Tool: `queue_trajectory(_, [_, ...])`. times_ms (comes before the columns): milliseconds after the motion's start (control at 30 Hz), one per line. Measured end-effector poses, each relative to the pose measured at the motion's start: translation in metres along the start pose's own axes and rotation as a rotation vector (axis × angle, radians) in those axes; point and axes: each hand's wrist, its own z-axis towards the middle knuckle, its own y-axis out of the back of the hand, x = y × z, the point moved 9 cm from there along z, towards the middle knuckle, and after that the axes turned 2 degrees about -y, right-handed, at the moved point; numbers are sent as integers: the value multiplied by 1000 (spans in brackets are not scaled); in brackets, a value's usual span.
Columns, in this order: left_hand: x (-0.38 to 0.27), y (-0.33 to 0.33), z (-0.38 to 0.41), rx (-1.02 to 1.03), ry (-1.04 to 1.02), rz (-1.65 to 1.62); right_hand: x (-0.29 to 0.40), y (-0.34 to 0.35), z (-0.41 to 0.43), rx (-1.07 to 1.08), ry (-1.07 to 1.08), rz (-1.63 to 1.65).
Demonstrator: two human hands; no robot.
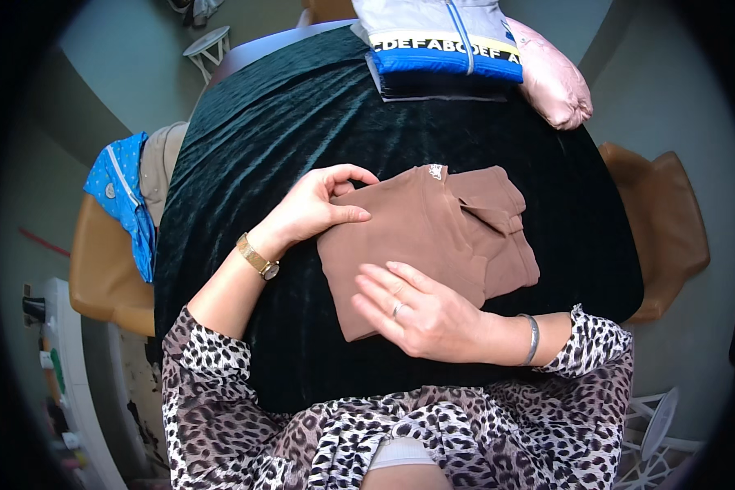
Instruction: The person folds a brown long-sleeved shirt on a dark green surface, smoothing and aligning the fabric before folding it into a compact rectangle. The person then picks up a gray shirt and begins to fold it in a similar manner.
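Note:
A folded brown garment [404,226] with a small white emblem near its top edge lies in front of me on a dark green velvet cloth [269,153]. At its upper left edge is my left hand [318,202], the thumb on top of the fabric and the other fingers curled at the far side of that edge, partly hidden. My right hand [416,312] lies palm down over the lower part of the garment, fingers extended, gripping nothing. Layered sections of the garment project to the right, with a loose fold opening between them.
At the far edge sit a stack of folded clothes [447,67] and a pink puffy bundle [554,79]. Tan chairs flank the table; the left chair [104,263] carries a blue garment [119,184] and a beige one [162,159]. A white stool [655,429] stands at lower right.

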Motion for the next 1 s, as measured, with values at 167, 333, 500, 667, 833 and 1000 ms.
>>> queue_trajectory(167, [-11,-3,0,-49,-65,154,-1,-1,-2,37,-27,-21])
queue_trajectory(333, [-11,7,-5,-38,-46,33,1,-6,8,-56,-37,112])
queue_trajectory(500, [-25,-7,-10,-58,-195,371,12,4,13,-131,66,141])
queue_trajectory(667, [-16,-12,-7,-59,-268,428,1,-10,8,-87,10,226])
queue_trajectory(833, [-27,-7,-10,-85,-327,600,-9,-20,8,-38,-69,268])
queue_trajectory(1000, [-89,-32,-62,-197,-595,962,-12,-25,4,-54,-44,294])
